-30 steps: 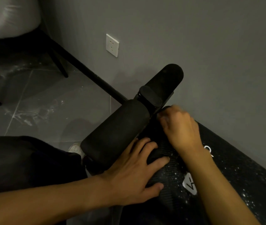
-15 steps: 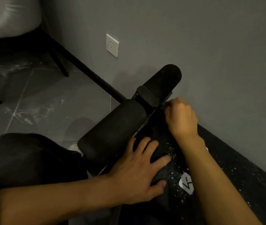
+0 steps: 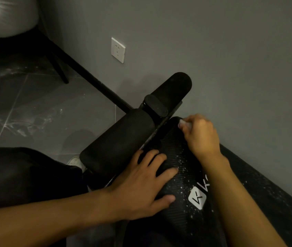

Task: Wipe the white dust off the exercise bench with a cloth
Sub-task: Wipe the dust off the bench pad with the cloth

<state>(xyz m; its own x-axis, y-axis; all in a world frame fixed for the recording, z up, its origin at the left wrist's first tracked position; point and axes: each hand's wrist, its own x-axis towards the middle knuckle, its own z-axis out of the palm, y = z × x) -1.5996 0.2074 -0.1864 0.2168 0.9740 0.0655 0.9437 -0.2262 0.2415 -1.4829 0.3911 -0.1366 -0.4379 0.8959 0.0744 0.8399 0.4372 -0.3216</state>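
Observation:
The black exercise bench (image 3: 180, 218) runs from the bottom right up to the middle, its ribbed pad speckled with white dust (image 3: 182, 166) and marked with a white logo (image 3: 197, 197). My right hand (image 3: 201, 136) is closed on a small pale cloth (image 3: 183, 124) at the pad's far end, by the wall. My left hand (image 3: 147, 186) lies flat with fingers spread on the pad's left side. Two black foam rollers (image 3: 118, 141) cross the bench's far end.
A grey wall (image 3: 230, 59) with a white socket (image 3: 117, 50) stands close on the right. A black bar (image 3: 88, 75) runs along the dusty grey tile floor (image 3: 34, 118). A chair's black legs (image 3: 59, 68) stand at upper left. My dark-clad knee (image 3: 20, 175) is at left.
My right hand has slid along the pad toward its far right corner by the wall, and the pale cloth now shows at my fingertips. My left hand has stayed in place.

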